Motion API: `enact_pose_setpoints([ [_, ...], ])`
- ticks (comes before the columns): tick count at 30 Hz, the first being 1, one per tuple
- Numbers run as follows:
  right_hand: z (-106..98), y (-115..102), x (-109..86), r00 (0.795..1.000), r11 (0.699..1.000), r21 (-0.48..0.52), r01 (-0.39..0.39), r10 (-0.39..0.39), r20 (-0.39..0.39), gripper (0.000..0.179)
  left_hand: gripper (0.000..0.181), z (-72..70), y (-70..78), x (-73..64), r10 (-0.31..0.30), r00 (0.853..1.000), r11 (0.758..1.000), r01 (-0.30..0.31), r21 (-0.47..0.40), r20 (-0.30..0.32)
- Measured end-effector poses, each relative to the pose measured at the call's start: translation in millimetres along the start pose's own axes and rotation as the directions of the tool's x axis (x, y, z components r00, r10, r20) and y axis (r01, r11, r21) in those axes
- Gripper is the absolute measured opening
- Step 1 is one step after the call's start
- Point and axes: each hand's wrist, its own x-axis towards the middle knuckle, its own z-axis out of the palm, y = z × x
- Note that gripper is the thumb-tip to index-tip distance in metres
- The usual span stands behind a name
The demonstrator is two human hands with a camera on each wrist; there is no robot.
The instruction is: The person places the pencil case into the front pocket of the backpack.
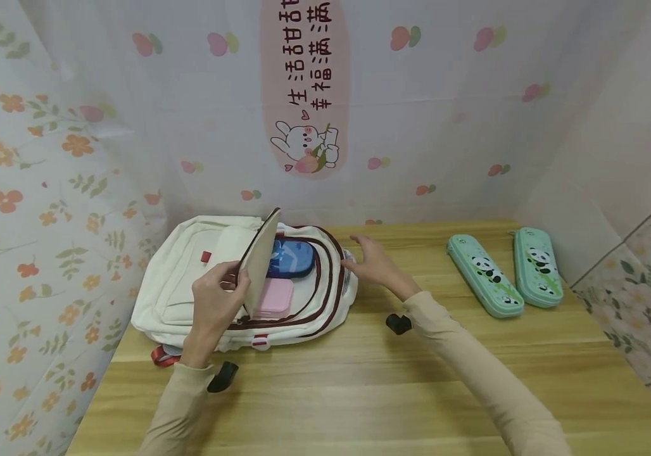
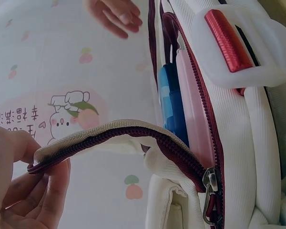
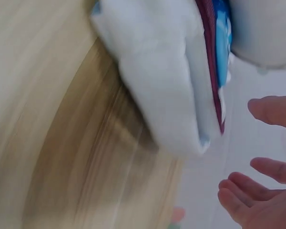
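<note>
A white backpack [image 1: 180,272] with dark red zippers lies on its back, its front compartment unzipped. My left hand [image 1: 218,296] pinches the edge of the lifted flap [image 1: 263,266] between thumb and fingers; the left wrist view shows the zipper edge [image 2: 109,136] in that grip. Inside the compartment lie a blue patterned case [image 1: 297,259] and, nearer me, a pink box-like item [image 1: 277,297]. Beside the backpack's right end hovers my right hand [image 1: 379,266], fingers spread and holding nothing. In the right wrist view those fingers [image 3: 264,102] are apart from the bag.
Two mint-green panda pencil cases [image 1: 485,275] lie side by side at the right of the wooden table [image 1: 331,399]. A red strap loop [image 1: 163,356] sticks out at the backpack's near left corner. A patterned curtain [image 1: 417,114] hangs behind the table.
</note>
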Motion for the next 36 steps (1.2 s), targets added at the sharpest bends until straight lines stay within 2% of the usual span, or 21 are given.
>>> enact_pose_setpoints([
  [5, -16, 21, -15.5, 0.998, 0.999, -0.016, -0.048, 0.047, -0.052, 0.067, 0.015, 1.8, 0.4, -0.7, 0.011, 1.000, 1.000, -0.011, 0.000, 0.000],
  [11, -36, 39, -33.4, 0.990, 0.992, -0.047, -0.117, 0.113, -0.081, 0.068, 0.015, 3.0, 2.0, -1.1, -0.007, 1.000, 1.000, 0.007, 0.001, 0.001],
  [15, -43, 53, -44.2, 0.983, 0.985, -0.049, -0.168, 0.163, -0.086, 0.068, 0.015, 2.6, 2.3, -1.6, -0.007, 1.000, 1.000, 0.007, 0.001, 0.000],
  [22, -55, 76, -68.6, 0.974, 0.975, -0.091, -0.205, 0.194, -0.117, 0.066, 0.015, 3.7, 4.1, -2.5, -0.013, 1.000, 1.000, 0.013, -0.007, 0.017],
  [30, -76, 106, -97.8, 0.956, 0.962, -0.097, -0.256, 0.238, -0.171, 0.068, 0.016, 4.8, 3.5, -3.4, -0.032, 0.999, 0.999, 0.032, -0.015, 0.015],
  [36, -87, 122, -119.2, 0.929, 0.939, -0.112, -0.324, 0.294, -0.225, 0.070, 0.016, 3.9, 1.9, -2.9, -0.039, 0.999, 0.999, 0.039, -0.011, 0.017],
])
